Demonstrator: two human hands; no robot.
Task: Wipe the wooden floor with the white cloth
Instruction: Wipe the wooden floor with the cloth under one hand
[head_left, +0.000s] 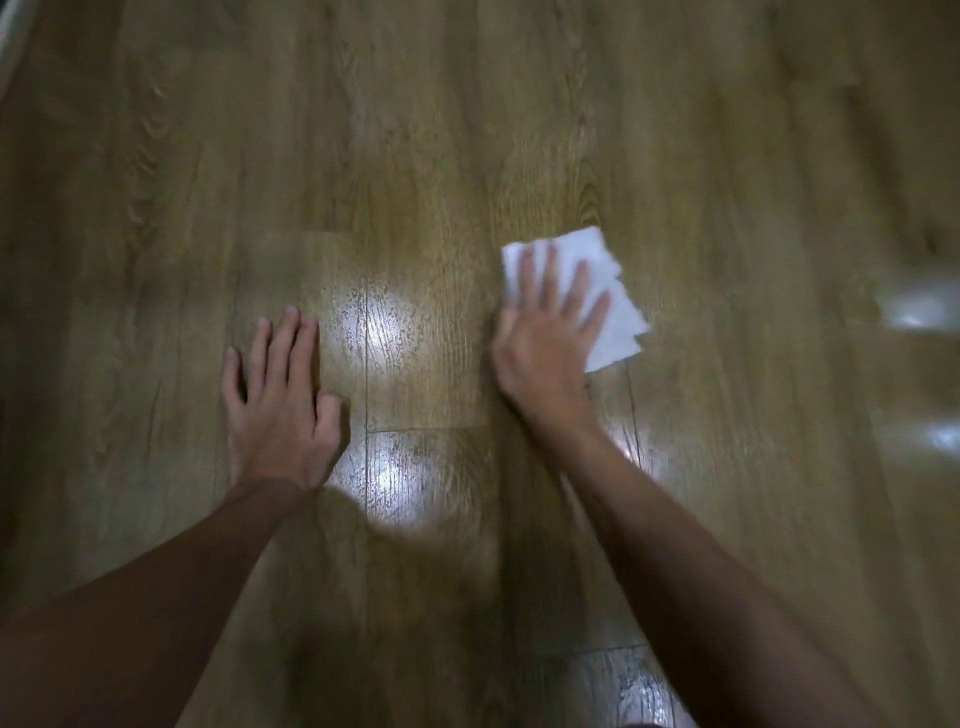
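Hands: right hand (545, 332) presses white cloth (613, 301) onto glossy wooden floor (415, 156).

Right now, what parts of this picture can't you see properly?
1. Head view: the part of the white cloth under the right hand is hidden by its straight fingers.
2. The wooden floor under the left hand is covered, and glare whitens the boards between the hands.
3. The floor at the right edge is smeared by blur.
4. Both forearms are cut off by the bottom edge.
5. Whether the floor is wet or dirty: cannot tell.
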